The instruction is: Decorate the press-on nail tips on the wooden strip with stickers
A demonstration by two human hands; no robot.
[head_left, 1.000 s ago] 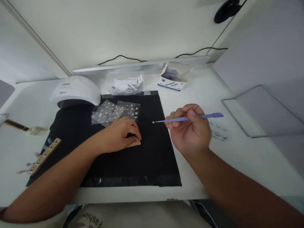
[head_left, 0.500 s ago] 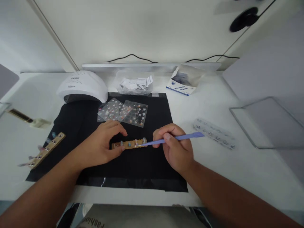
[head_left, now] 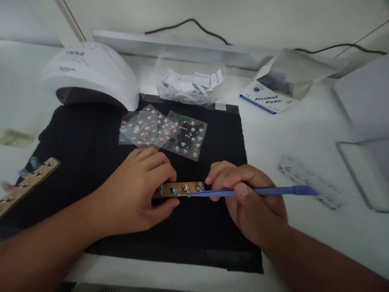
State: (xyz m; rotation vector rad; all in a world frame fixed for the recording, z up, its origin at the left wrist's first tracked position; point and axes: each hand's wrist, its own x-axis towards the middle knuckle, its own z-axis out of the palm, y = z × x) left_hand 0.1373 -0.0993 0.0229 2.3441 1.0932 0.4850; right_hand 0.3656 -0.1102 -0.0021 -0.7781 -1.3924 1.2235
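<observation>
On the black mat, my left hand (head_left: 142, 190) holds the left end of a short wooden nail-tip stand (head_left: 165, 190), thumb at the near edge and fingers at the far edge. Several small nail tips stand along it, glossy and light-coloured; the ones under my left hand are partly hidden. My right hand (head_left: 249, 196) pinches slim purple tweezers (head_left: 270, 190) with a flat flared back end. Their point reaches the stand near a nail tip (head_left: 185, 188) right of its middle. Whether anything sits at the point is too small to tell.
Two clear sticker sheets (head_left: 187, 138) overlap beyond my hands. A second nail-tip stand (head_left: 30, 184) lies at the left. Behind are a white nail lamp (head_left: 94, 75), a clear bin of white packets (head_left: 190, 85) and an alcohol pads box (head_left: 270, 97). A clear decorated strip (head_left: 306, 178) lies right.
The view has moved closer and lower, so everything appears larger. My left hand still holds the stand, and the tweezers' point remains at it. The tweezers now lie more level.
</observation>
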